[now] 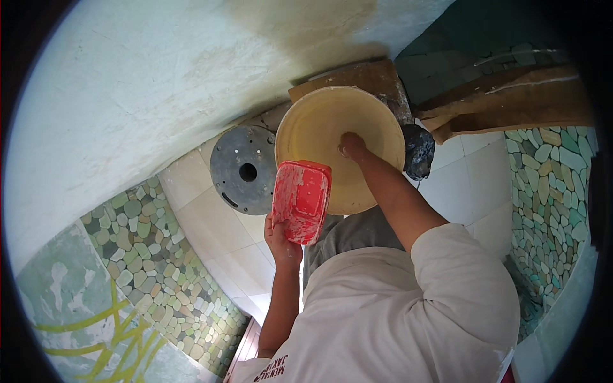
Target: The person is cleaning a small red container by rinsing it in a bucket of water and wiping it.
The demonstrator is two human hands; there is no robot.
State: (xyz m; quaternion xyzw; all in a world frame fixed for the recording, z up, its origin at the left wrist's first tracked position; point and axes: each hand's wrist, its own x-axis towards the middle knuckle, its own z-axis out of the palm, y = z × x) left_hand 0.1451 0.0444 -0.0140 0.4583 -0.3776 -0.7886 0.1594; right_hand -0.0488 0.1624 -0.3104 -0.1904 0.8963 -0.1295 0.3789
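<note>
My left hand (282,242) grips a red rectangular plastic tub (309,195) by its near end. Pale dried smears coat the tub, and it is tilted so its inside faces up, over the near left rim of a large round cream-coloured basin (384,121). My right arm reaches down into that basin. There my right hand (350,144) is near the middle, apparently in cloudy yellowish liquid, with its fingers hidden.
Left of the basin lies a grey disc (227,159) with a central hole. A brown board (313,84) stands behind, a black plastic-wrapped bundle (418,152) at right. Beyond are a pale wall (166,76), a brown sheet (511,99), floor tiles (454,185) and pebble strips (550,204).
</note>
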